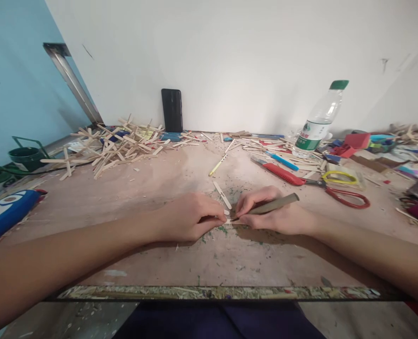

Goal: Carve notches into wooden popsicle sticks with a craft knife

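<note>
My left hand rests on the table, thumb and fingertips pinched on a pale wooden craft stick. Most of that stick is hidden by my fingers. In my right hand is an olive-brown, pen-shaped tool, gripped like a pencil. Its thin dark tip touches or nearly touches the stick between my hands; whether it is a blade or a nib I cannot tell. Just beyond my fingertips lies another craft stick, notched or split near its middle. Green crumbs are scattered around both hands.
A tangled heap of craft sticks fills the back left. A black phone leans on the wall. At right stand a water bottle, a red utility knife and scissors. A yellow strip lies centrally; a blue glue bottle is left.
</note>
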### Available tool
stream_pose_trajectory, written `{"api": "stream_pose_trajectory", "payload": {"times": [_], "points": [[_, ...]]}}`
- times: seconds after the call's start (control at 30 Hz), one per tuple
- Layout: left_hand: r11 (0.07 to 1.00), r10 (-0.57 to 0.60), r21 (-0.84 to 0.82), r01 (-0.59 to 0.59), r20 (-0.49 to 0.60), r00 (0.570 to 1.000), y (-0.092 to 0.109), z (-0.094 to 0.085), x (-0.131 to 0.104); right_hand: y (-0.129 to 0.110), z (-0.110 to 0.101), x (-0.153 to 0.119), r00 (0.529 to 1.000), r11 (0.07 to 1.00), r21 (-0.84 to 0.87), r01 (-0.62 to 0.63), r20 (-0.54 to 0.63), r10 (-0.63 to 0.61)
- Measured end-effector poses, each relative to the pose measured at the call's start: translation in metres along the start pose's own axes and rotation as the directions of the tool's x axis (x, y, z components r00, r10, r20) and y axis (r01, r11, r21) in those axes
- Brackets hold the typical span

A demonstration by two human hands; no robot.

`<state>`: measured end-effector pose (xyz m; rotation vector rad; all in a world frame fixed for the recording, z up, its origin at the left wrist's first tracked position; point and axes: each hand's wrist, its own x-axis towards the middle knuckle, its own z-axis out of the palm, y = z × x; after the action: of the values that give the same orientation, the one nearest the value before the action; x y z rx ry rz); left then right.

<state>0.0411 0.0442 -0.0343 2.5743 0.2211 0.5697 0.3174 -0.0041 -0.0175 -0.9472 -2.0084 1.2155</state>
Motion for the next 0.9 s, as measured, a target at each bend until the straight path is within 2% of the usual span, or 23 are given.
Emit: {"api": "stream_pose_trajectory", "payload": {"times": [0.9], "points": [[0.999,-0.021,0.032,0.021,0.019,1.000,-0.0009,0.0015,-0.0004,0.0026,0.0004,0.0004,0.999,1.000,0.006,-0.023,-0.022,0.023]]}}
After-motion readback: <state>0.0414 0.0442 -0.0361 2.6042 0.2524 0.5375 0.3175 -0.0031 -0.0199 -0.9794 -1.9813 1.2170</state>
